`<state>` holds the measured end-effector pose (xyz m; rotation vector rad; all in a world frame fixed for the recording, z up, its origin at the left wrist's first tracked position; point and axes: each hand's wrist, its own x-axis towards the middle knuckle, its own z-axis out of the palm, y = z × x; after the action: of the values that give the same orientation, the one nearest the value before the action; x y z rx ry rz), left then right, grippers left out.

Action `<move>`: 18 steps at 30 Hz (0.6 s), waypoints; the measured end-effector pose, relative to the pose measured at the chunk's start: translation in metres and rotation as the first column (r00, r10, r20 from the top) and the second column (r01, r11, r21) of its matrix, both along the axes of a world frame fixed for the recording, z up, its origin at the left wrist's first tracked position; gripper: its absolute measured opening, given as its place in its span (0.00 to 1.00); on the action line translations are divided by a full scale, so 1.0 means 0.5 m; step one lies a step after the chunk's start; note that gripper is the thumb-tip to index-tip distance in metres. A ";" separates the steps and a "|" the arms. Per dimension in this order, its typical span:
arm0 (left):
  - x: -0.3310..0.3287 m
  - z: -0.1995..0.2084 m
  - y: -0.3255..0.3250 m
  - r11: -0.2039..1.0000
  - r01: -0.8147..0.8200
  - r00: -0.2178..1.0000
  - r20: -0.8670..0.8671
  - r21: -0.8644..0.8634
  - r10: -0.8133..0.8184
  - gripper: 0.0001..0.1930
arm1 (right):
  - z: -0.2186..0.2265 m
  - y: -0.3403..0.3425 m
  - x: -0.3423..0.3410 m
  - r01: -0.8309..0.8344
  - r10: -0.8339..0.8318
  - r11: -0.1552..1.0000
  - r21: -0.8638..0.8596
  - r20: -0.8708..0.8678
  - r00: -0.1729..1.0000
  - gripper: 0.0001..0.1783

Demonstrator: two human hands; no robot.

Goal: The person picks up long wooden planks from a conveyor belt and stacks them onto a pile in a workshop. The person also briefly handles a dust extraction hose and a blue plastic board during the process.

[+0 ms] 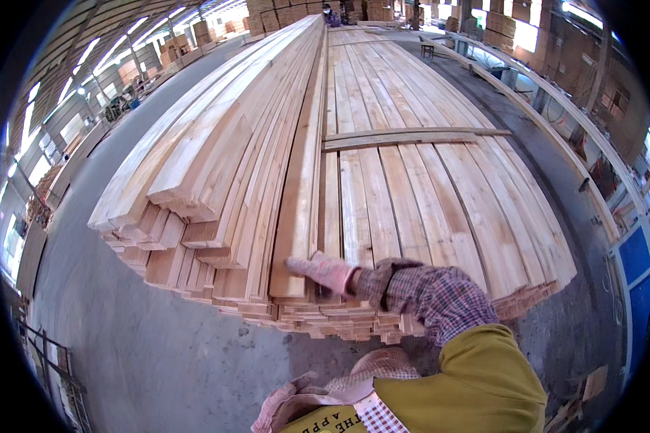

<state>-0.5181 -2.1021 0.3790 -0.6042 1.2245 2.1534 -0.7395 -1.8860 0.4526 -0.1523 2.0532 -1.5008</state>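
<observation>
Your right hand (323, 273), nearer than your left (280, 404), lies across the near end of a lengthwise-receding plank (295, 216), though I cannot tell whether its grip pinches.

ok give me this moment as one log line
right hand: gloved, at near end of long plank, grip unclear | left hand: gloved, low near body | crosswise strips: on flat boards

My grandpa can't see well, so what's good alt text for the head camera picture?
A gloved right hand reaches over the near end of a big stack of pale boards, piled higher on the left. Two thin strips lie across the flatter right part.
</observation>
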 end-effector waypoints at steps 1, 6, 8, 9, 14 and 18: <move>0.010 -0.005 -0.008 1.000 0.027 1.000 0.001 -0.011 -0.027 0.31 | 0.005 0.019 -0.013 -0.127 0.123 0.987 0.094 0.049 0.991 0.53; 0.090 0.002 -0.064 0.990 0.115 0.993 0.009 -0.076 -0.115 0.29 | -0.081 -0.016 0.003 0.032 -0.047 0.996 -0.086 -0.181 0.982 0.55; 0.095 -0.011 -0.068 0.983 0.165 0.986 0.015 -0.078 -0.164 0.28 | -0.103 -0.004 0.003 0.089 -0.088 0.996 0.014 -0.099 0.991 0.52; 0.097 -0.012 -0.075 0.979 0.186 0.983 0.011 -0.085 -0.186 0.28 | -0.060 -0.019 0.025 0.116 -0.105 0.991 0.070 -0.145 0.984 0.51; 0.042 -0.022 -0.054 0.866 0.482 0.868 -0.066 -0.136 -0.493 0.26 | -0.031 -0.039 0.033 0.094 -0.084 0.990 0.104 -0.093 0.992 0.41; -0.053 -0.024 0.041 0.767 0.637 0.771 -0.047 0.085 -0.635 0.24 | -0.031 -0.035 0.044 0.125 -0.127 0.990 -0.071 -0.026 0.992 0.43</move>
<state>-0.5448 -2.0816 0.3671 -0.0888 1.1146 1.6164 -0.7174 -1.9035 0.4370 -0.0738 2.0696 -1.6567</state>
